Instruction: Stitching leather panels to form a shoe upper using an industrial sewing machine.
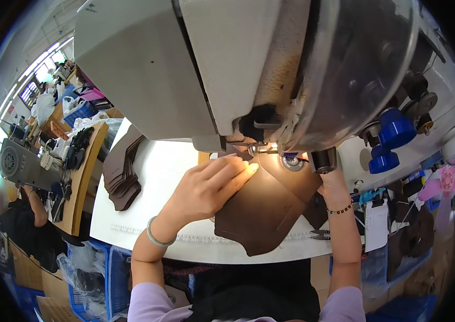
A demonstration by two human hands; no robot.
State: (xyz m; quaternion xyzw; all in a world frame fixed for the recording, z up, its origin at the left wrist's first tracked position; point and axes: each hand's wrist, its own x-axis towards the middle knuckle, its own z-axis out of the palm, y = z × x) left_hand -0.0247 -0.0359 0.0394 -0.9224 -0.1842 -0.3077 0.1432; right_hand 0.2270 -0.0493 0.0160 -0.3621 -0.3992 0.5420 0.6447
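Found the brown panel (254,217) lying toward the near middle of the white worktop (171,155), its far end under the sewing machine (233,59), its pointed near end just short of the worktop's near edge. Could read the long axis only roughly, from far right toward near left, with the far end partly hidden. Saw the left hand (208,188) palm down over the panel's far left side, fingers close together, fingertips resting on the brown surface, not closed round anything. Saw the right hand (330,182) at the panel's right side, mostly behind the machine's fittings; could not tell whether gripping or merely touching. Judged the left hand nearer to the panel's middle, the right nearer to its right corner. Noted both hands apart from each other, with the bulk of the panel stretching from between them toward the near edge. Made out also a metal wheel (293,162) between the hands, a fanned stack of brown pieces (123,172) at the worktop's left edge, a ruler strip (200,238) along the near edge, and snips (321,234) near its right end.
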